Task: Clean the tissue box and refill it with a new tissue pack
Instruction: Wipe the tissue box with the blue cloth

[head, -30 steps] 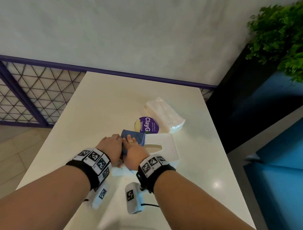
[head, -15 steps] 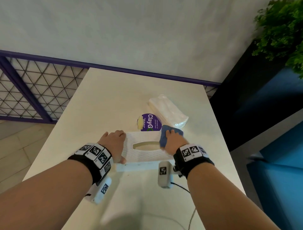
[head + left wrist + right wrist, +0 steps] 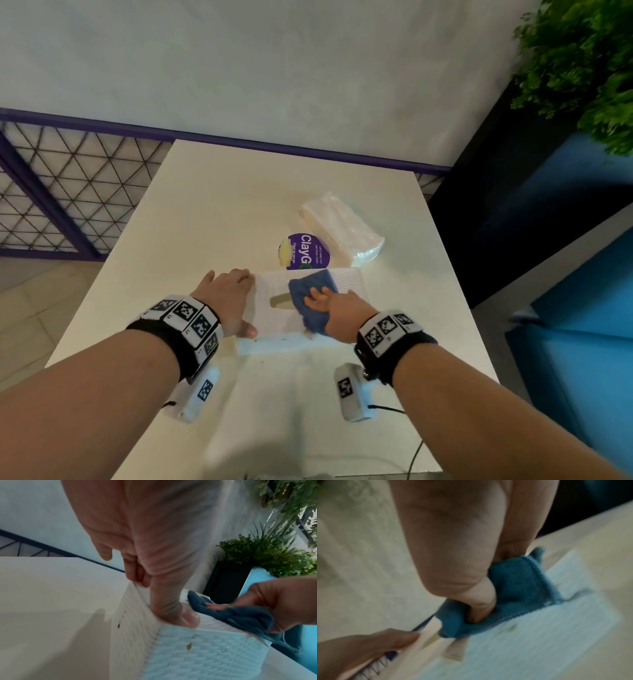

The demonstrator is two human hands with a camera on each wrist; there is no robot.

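A white woven-pattern tissue box (image 3: 274, 318) lies on the cream table (image 3: 219, 212), its oval slot facing up. My left hand (image 3: 227, 298) grips the box's left end (image 3: 137, 615), thumb on the near corner and fingers over the far edge. My right hand (image 3: 334, 308) holds a bunched blue cloth (image 3: 313, 291) and presses it on the box top over the slot's right part (image 3: 513, 588). Small brown spots (image 3: 189, 647) mark the box's near side. A new tissue pack (image 3: 342, 228) in clear wrap lies behind the box.
A round purple "ClayGo" disc (image 3: 306, 251) lies between the box and the tissue pack. A purple rail with mesh (image 3: 68, 185) runs at the left and back. A black planter with green plants (image 3: 582, 61) and blue seating (image 3: 582, 325) stand to the right.
My right hand has swept the cloth from the box's left end to its right end, then back towards the middle over the slot. The left hand kept holding the left end.
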